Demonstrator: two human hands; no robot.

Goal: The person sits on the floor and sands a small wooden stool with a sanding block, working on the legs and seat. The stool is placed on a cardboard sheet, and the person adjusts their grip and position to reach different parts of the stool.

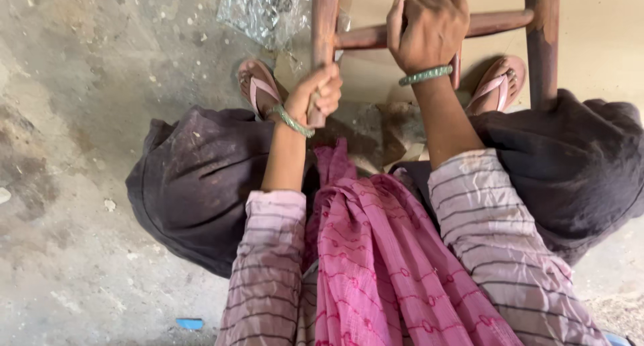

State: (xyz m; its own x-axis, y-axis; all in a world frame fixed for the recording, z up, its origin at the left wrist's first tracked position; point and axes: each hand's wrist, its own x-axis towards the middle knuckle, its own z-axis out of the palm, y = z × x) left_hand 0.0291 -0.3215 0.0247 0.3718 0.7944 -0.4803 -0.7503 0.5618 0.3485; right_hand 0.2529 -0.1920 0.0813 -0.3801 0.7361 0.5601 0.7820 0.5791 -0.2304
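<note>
Wooden frame (pixel 429 30) standing between both feet. Left hand (pixel 318 91) wrapped tight round one leg, right hand (pixel 429 30) closed over the crossbar. Could tip or pinch toes in pink sandals (pixel 258 87) if tugged crooked.

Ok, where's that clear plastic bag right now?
The clear plastic bag lies on the concrete floor at the top of the head view, just left of the wooden frame's upright post, beyond the left hand.

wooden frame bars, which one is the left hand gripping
The left hand grips the upright bar on the left of the frame. The right hand instead wraps the horizontal crossbar, and the far right upright is untouched.
</note>
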